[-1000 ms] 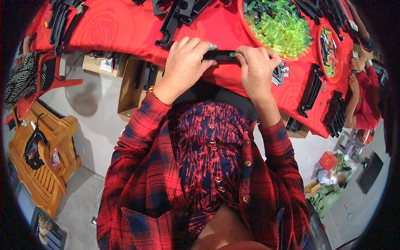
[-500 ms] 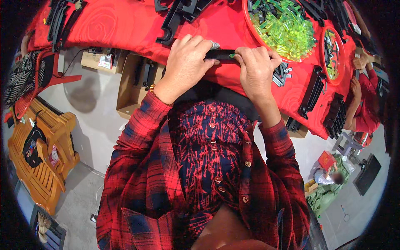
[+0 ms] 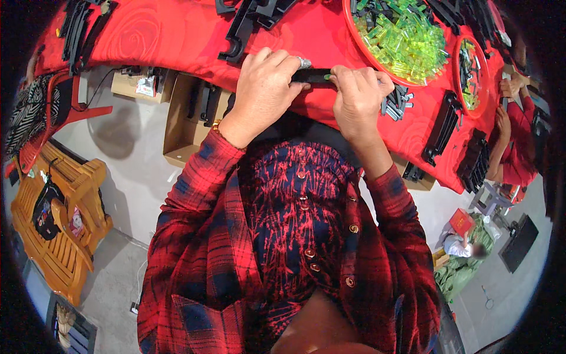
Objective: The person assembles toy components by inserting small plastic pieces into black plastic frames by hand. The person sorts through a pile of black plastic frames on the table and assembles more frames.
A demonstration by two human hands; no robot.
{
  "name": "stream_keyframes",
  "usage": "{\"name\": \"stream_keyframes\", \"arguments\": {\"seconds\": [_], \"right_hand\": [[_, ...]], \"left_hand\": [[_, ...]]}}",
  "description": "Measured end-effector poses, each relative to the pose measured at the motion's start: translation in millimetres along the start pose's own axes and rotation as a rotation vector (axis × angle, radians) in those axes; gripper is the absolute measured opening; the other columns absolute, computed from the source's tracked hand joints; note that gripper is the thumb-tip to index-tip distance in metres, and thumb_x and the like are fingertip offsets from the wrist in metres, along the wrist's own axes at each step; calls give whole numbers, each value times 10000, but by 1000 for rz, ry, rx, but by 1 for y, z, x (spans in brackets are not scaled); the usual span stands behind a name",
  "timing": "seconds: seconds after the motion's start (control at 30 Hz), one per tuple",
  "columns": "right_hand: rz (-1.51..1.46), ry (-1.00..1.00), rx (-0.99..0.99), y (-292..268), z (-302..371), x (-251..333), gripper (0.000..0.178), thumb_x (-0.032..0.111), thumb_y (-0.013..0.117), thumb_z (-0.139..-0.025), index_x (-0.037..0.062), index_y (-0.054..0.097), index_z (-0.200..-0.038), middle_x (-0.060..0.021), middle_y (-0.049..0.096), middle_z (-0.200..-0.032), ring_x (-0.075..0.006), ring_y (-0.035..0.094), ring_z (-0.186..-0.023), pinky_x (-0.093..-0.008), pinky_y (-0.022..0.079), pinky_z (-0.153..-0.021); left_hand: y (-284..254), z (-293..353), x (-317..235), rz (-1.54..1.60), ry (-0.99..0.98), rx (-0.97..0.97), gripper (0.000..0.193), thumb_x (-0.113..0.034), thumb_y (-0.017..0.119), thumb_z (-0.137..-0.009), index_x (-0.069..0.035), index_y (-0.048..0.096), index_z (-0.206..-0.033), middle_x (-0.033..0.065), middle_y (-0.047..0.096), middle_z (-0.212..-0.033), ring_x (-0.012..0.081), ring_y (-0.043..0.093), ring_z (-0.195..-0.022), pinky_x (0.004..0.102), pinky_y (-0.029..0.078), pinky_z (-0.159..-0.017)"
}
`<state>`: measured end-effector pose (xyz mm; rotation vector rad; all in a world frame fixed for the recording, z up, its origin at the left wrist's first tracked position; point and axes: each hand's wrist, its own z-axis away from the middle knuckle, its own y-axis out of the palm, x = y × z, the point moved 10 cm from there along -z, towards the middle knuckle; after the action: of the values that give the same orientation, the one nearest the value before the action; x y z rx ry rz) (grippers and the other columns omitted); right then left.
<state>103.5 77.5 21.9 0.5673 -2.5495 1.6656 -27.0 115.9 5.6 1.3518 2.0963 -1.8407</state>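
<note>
Between my hands, at the table's near edge, is a black plastic strip (image 3: 312, 75). My left hand (image 3: 268, 88) is closed round its left end, with something silvery (image 3: 304, 62) at the index fingertip. My right hand (image 3: 359, 97) pinches the right end, and a small green piece (image 3: 327, 76) shows at the thumb tip. The fingers hide both ends of the strip. Just right of my right hand lies a small pile of grey and black pieces (image 3: 398, 103). Beyond it stands a round red basin (image 3: 349, 26) heaped with translucent yellow-green pieces (image 3: 407, 44).
A red cloth covers the table (image 3: 177, 35). Black plastic parts lie at the back (image 3: 242, 35), far left (image 3: 82, 32) and right (image 3: 442, 127). A smaller red basin (image 3: 487, 76) holds mixed pieces. A co-worker's hands (image 3: 512, 85) are at the far right. Below sits an open cardboard box (image 3: 180, 130).
My right hand has shifted very slightly left along the strip. My left hand keeps its grip, and the strip stays in nearly the same place.
</note>
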Motion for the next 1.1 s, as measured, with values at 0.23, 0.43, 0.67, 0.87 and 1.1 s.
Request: {"name": "stream_keyframes", "arguments": {"seconds": [0.23, 0.43, 0.67, 0.87, 1.1], "right_hand": [[46, -44, 1, -4, -4, 6, 141, 89, 651, -812, 132, 625, -943, -16, 612, -781, -216, 572, -807, -427, 348, -889], [14, 14, 20, -8, -5, -1, 134, 122, 722, -837, 139, 641, -943, 4, 633, -803, -204, 577, -823, -400, 343, -889], [-9, 17, 40, -5, -4, -2, 111, 135, 697, -828, 128, 633, -918, -13, 645, -802, -226, 582, -832, -428, 340, -889], [-20, 31, 68, -11, -4, 1, 93, 137, 697, -824, 124, 639, -896, -16, 645, -789, -227, 586, -831, -429, 341, -900], [7, -34, 71, -13, -10, 2, 106, 137, 710, -802, 129, 639, -880, -21, 637, -771, -228, 582, -827, -431, 354, -890]], "left_hand": [[-1, 0, -2, -4, 0, -9, 338, -158, 782, -720, -108, 677, -1037, 62, 614, -899, 303, 573, -889, 414, 453, -763], [-1, -1, -5, -6, -34, 3, 329, -143, 788, -711, -77, 660, -1006, 87, 611, -909, 324, 575, -889, 426, 469, -769], [1, 7, -10, -11, -93, -8, 321, -134, 794, -701, -49, 643, -971, 113, 601, -895, 340, 571, -880, 433, 472, -769], [-1, 8, -13, -21, -79, -15, 306, -121, 781, -710, -52, 640, -973, 119, 597, -886, 343, 575, -877, 440, 472, -767], [1, 11, -16, -21, -111, -22, 312, -106, 768, -710, -55, 638, -989, 134, 594, -871, 354, 582, -865, 454, 474, -763]]}}
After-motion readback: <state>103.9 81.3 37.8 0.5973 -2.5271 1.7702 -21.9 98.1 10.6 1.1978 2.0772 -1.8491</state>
